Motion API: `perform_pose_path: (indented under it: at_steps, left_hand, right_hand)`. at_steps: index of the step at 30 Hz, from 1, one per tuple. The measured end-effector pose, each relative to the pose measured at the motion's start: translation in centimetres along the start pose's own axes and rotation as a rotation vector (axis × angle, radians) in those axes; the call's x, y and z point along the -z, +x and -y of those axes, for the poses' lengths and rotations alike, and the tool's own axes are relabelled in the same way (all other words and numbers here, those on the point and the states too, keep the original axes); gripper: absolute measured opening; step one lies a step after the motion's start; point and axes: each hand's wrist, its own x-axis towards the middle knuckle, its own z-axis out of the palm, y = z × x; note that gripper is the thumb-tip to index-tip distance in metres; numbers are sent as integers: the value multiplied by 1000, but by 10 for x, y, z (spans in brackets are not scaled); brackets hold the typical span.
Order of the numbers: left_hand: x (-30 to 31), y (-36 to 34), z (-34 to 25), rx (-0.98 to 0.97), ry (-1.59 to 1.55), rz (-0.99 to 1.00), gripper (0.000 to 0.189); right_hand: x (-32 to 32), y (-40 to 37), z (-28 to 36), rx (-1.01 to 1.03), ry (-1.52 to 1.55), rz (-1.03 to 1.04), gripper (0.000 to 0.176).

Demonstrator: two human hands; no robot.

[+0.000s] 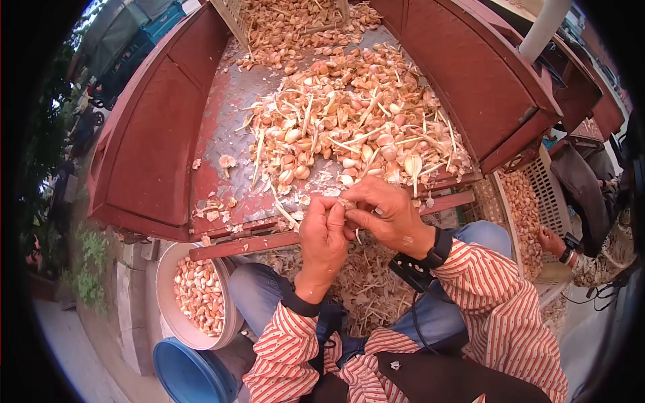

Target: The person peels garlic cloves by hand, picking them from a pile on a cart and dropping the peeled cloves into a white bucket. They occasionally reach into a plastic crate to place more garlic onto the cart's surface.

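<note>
Just below centre of frame, left hand (pixel 324 242) and right hand (pixel 390 218) meet, thumbs and fingertips pinching small garlic piece (pixel 345 204) between them. Black device (pixel 411 272) under right wrist, any lettering too small to read. Directly above hands: loose garlic heap (pixel 363 121) with pale stalks, on red tray (pixel 213 134). Lower left: white bucket (pixel 166 289) of cloves (pixel 198 295), blue bucket (pixel 191 373) beside it.

An outdoor workplace, shown by green plants (pixel 91 269), a red-sided bench (pixel 232 131) heaped with garlic (pixel 369 121), and a bucket (pixel 165 289) of cloves (pixel 199 295).
</note>
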Motion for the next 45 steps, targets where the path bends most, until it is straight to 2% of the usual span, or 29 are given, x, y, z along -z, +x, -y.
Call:
perform_pose_path:
  at_steps: [3, 6, 9, 12, 15, 19, 20, 23, 26, 29, 30, 33, 34, 37, 40, 42, 44, 45]
  left_hand:
    - [-3, 2, 14, 121, -174, -36, 21]
    - [-3, 0, 12, 284, -459, -46, 26]
    - [1, -1, -3, 407, -474, 23, 28]
    - [5, -5, -19, 424, -292, 105, 26]
    - [19, -8, -10, 305, -111, 226, 24]
    - [13, -14, 2, 241, -307, 144, 22]
    - [5, -17, 2, 247, -384, 73, 21]
    - [1, -22, 15, 237, -441, 46, 20]
    - [-8, -24, 14, 394, -558, -36, 20]
    - [-7, -24, 12, 481, -588, -20, 21]
    - [2, -25, 9, 530, -684, 61, 20]
    - [9, -19, 3, 607, -799, 72, 20]
    - [12, -19, 5, 580, -865, 113, 19]
    - [9, -26, -10, 682, -689, 24, 23]
    - [7, -33, -15, 648, -660, 121, 29]
    - [4, -33, -14, 520, -517, 107, 31]
    - [-4, -34, -15, 410, -415, 32, 31]
    - [-3, -35, -12, 411, -516, 23, 30]
  right_hand:
    - [0, 4, -6, 201, -31, -12, 17]
    - [-3, -3, -13, -124, 272, 52, 16]
    - [0, -3, -11, -293, 496, 84, 16]
    - [10, 0, -4, -369, 383, 188, 13]
    - [13, 2, 3, -380, 282, 319, 15]
    - [9, -2, 10, -354, 231, 285, 14]
    - [6, -5, 10, -337, 235, 245, 13]
    - [3, -13, 5, -232, 150, 224, 13]
    - [1, -13, -3, 226, -53, 210, 14]
    - [2, -19, 2, 4, 94, 221, 13]
    - [3, -21, 9, -215, 271, 229, 14]
    - [-4, -24, -2, -425, 707, 97, 17]
    - [-4, -23, -3, -398, 766, 51, 21]
    - [-3, -18, -1, -280, 529, -34, 19]
    - [-5, -22, 1, -196, 333, 52, 13]
    - [-10, -24, 1, -156, 248, 57, 9]
    - [-13, -25, 1, -170, 452, 31, 9]
    - [-13, -26, 0, -179, 551, 12, 9]
